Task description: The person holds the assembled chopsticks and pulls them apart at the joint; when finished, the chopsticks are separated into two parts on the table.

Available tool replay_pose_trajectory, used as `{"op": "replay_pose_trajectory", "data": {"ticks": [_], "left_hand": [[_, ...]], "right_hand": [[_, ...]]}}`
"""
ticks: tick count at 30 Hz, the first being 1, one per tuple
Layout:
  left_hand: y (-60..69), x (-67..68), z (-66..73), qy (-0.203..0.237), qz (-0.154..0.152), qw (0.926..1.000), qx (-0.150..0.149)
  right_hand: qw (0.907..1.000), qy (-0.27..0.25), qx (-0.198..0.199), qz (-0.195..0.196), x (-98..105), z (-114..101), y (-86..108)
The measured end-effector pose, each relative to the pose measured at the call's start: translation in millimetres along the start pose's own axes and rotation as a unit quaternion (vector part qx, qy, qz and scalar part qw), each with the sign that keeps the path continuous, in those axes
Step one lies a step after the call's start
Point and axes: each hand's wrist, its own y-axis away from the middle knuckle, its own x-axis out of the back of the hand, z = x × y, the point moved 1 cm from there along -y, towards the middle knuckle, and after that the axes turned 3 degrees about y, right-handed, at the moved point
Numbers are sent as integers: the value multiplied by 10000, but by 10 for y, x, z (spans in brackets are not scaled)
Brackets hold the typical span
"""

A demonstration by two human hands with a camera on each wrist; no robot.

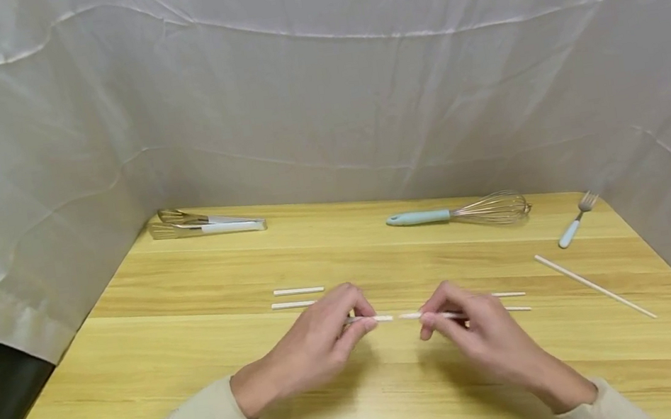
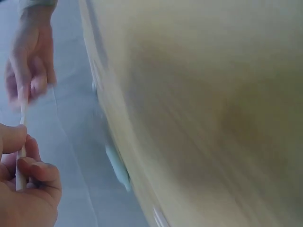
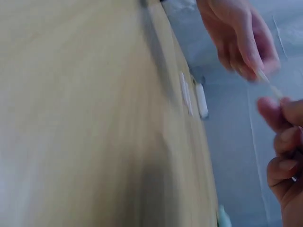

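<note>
Over the middle of the table, my left hand (image 1: pixel 321 337) pinches a thin white stick (image 1: pixel 383 318) between thumb and fingers. Facing it, my right hand (image 1: pixel 484 328) pinches another thin white stick (image 1: pixel 410 315), its fingers curled. The tips of the two sticks point at each other with a small gap between them. Both wrist views show the hands close together above the tabletop. Two short white sticks (image 1: pixel 298 290) lie beyond the left hand, one partly hidden by it. Past the right hand, two white stick ends (image 1: pixel 508 295) show; their other ends are hidden.
A longer white stick (image 1: pixel 594 286) lies slanted at the right. Along the back are metal tongs (image 1: pixel 228 227) with white handles, a whisk (image 1: pixel 420 217) with a light blue handle and a fork (image 1: pixel 571 233). Grey cloth (image 1: pixel 320 97) hangs around the wooden table (image 1: pixel 155 349).
</note>
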Motion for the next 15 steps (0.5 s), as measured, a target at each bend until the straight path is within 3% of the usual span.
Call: {"op": "replay_pose_trajectory", "data": {"ticks": [4, 6, 10, 15], "left_hand": [[102, 229, -119, 192, 503, 9959, 722], [148, 331, -175, 142, 660, 9928, 991], [172, 406, -268, -6, 512, 9927, 1096], [175, 412, -382, -175, 317, 9930, 1128]], "right_hand": [[9981, 88, -476, 377, 303, 138, 132], [9970, 160, -663, 378, 431, 202, 207], [9962, 284, -801, 186, 511, 299, 294], [9937, 624, -901, 253, 473, 362, 348]]}}
